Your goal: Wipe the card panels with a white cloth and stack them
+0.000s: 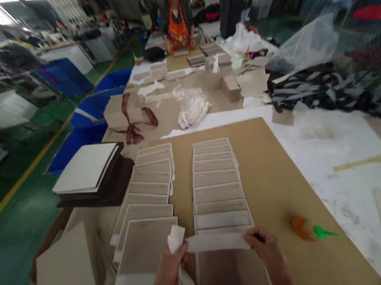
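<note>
A pale strip [217, 242] is stretched between my two hands, over the near end of the right row of panels. My left hand [173, 261] is closed around folded pale strips, one end poking up above the fingers and the rest trailing below the wrist. At the strip's other end, my right hand [264, 246] pinches it between thumb and fingers. Just below the strip lies a beige-brown panel [231, 271] with a pale edge. Overlapping beige panels [218, 181] form the right row, and similar panels [147, 247] form a left row beside my left hand.
An orange bottle with a green nozzle [307, 229] lies right of my right hand on the brown board [259, 168]. Left stands a stack of white and dark sheets [87, 168]. Farther off are a plastic bag [194, 109], black strips [312, 89] and a person in an orange apron [178, 28].
</note>
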Available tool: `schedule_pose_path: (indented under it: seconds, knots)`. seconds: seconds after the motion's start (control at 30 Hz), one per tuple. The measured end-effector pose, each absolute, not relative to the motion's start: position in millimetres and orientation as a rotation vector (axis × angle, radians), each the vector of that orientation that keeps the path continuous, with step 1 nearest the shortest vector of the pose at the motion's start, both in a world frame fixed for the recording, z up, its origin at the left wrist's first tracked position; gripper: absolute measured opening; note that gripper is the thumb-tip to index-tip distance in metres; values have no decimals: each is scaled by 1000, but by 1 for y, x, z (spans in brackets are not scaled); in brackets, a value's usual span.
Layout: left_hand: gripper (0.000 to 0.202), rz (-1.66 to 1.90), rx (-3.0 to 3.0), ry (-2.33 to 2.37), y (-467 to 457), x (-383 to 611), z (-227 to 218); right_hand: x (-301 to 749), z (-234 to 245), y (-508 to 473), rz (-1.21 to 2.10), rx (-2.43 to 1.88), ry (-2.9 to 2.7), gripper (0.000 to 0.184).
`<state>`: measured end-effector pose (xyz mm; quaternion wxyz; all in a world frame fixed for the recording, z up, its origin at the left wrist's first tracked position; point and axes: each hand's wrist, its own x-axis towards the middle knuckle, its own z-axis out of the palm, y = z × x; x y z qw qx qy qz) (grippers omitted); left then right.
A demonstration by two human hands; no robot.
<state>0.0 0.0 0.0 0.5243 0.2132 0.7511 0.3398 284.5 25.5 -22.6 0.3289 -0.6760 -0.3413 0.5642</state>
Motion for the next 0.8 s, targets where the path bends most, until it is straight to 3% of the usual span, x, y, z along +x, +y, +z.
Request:
schedule_pose_path:
  seconds: [0.47,0.63,0.8]
  knots:
    - [39,813,563,1900,40,31,-16,304,-48,51,1222,-1907,-945,33]
    - [37,797,560,1822,48,32,-19,302,-56,55,1228,-1873,-989,32]
    - [42,726,537,1581,45,30,-1,302,-57,43,1263,-1893,-880,43]
